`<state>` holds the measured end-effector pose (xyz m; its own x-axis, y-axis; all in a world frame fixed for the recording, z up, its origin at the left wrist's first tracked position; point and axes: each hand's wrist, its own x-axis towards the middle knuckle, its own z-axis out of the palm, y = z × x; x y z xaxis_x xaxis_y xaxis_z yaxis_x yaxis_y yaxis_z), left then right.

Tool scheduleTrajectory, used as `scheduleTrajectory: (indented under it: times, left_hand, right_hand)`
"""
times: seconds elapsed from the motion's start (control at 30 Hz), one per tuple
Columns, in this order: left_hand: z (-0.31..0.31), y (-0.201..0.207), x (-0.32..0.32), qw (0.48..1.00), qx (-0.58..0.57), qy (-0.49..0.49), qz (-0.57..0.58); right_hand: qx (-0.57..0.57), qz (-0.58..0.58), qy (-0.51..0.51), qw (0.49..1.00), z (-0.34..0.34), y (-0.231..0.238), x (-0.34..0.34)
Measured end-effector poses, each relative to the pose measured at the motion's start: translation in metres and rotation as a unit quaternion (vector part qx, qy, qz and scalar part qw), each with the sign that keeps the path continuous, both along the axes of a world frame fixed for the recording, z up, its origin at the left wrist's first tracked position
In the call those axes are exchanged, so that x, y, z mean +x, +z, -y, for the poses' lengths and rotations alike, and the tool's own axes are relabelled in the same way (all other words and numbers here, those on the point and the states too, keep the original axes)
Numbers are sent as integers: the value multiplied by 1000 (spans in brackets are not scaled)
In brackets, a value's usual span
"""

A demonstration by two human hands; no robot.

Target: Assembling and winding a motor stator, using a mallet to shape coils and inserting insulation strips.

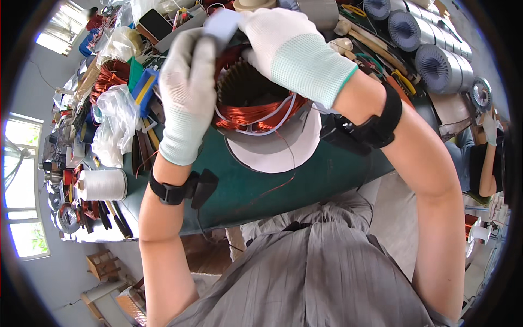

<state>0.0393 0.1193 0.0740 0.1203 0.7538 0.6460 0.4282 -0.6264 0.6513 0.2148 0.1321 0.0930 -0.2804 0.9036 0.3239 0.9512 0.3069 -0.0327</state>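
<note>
A motor stator (256, 117) with red-brown copper windings stands before me; white cord and sleeving run over its near coils. A loose copper wire end hangs from it. Both my hands wear white gloves with mint cuffs. My left hand (188, 82) is at the stator's left side, its fingertips closed at the lower edge of a small pale sheet (222, 25). Over the stator's far right side, my right hand (291, 52) is bent inward and grips the sheet's other edge. Parts of the fingers are hidden behind the gloves. Under the stator shows a white round surface (272, 155).
A green-topped table (245, 188) carries everything. Plastic bags (117, 122), a white thread spool (102, 185) and a phone (155, 24) lie left. Hand tools (400, 82) and metal stator cores (438, 68) fill the right. Another person's gloved hand (490, 128) holds a core at far right.
</note>
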Motion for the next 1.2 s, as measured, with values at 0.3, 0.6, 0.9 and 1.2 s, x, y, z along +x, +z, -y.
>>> scheduleTrajectory:
  times: [0.3,0.6,0.9,1.2]
  left_hand:
    - [-19,-2,-61,971,-239,31,10]
    - [6,18,-78,981,-180,65,-42]
    - [45,-53,-70,993,-100,63,12]
    - [-1,9,-89,957,-257,56,-126]
  right_hand:
    - [128,-198,210,949,-5,-12,11]
    - [59,-193,193,960,-12,-6,7]
    - [45,-221,200,953,-4,3,10]
    - [65,-240,198,948,-11,-6,3]
